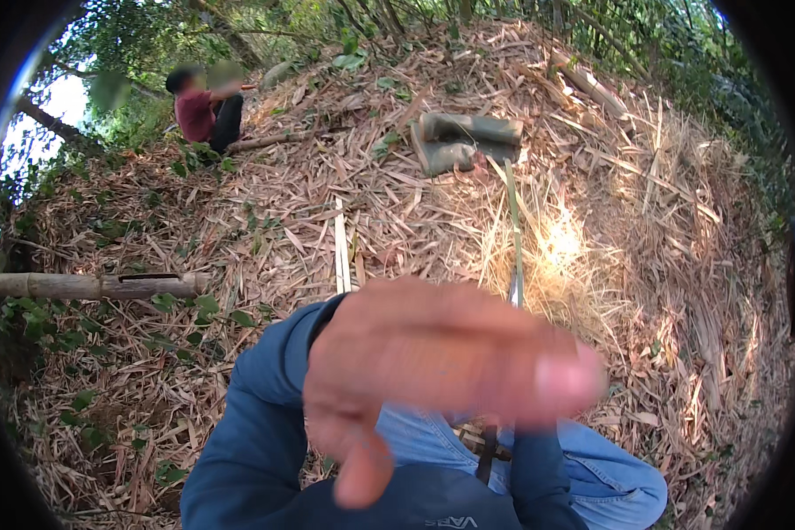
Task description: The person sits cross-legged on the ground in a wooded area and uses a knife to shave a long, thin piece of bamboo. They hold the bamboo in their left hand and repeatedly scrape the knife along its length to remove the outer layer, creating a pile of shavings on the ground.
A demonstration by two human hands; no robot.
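Observation:
My left hand (433,349) is raised close in front of the view and somewhat blurred. Its fingers stretch to the right, the thumb points down apart from them, and nothing shows in its grasp. The right sleeve (539,473) comes up from the lower edge, but my right hand is hidden behind the left. Beyond the fingers, a long green bamboo strip (513,216) runs away from me, with a narrow shiny piece (514,287) beside its near end. A dark narrow object (487,455) shows by my jeans (605,468); its kind is unclear.
Dry bamboo leaves cover the slope. Ahead lie green rubber boots (490,130) and pale split strips (342,243), with thin shavings (539,256) at right. A notched bamboo pole (97,285) lies left. Another person (199,115) sits at the far left, below trees.

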